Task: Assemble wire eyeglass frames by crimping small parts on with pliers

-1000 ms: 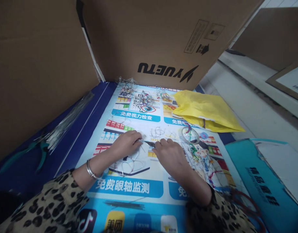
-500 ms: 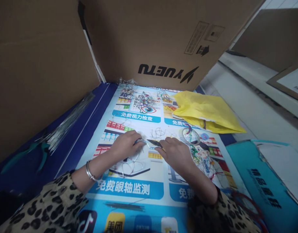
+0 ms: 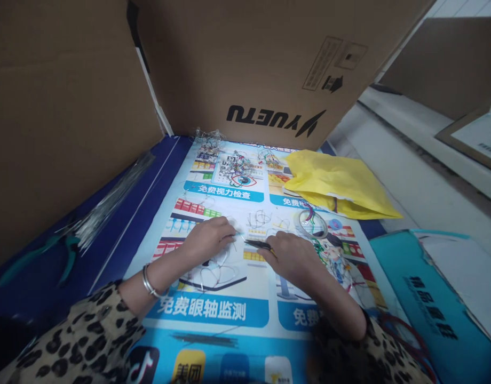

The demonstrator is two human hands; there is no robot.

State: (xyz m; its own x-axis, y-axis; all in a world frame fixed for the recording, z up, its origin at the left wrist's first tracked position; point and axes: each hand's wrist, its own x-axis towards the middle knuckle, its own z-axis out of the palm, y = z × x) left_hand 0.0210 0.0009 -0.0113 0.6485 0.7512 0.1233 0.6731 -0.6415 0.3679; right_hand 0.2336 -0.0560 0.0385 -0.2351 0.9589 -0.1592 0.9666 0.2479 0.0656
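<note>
My left hand is closed in a pinch on a thin wire, whose end sticks out at the fingertips. My right hand is wrapped round a pair of pliers; their dark, pointed jaws point left toward the wire, a short gap from my left fingers. The handles are mostly hidden in my palm. Under my left hand lie loose loops of fine wire. A roll of clear tape rests beyond my right hand, beside a tangle of coloured wire.
A bundle of straight wires and teal-handled pliers lie at left. Short dark rods sit near the front. Wire tangles lie at the back before a cardboard wall. A yellow bag and teal box are at right.
My right hand has drawn slightly right and toward me, taking the pliers' jaws away from my left fingertips. My left hand has hardly moved.
</note>
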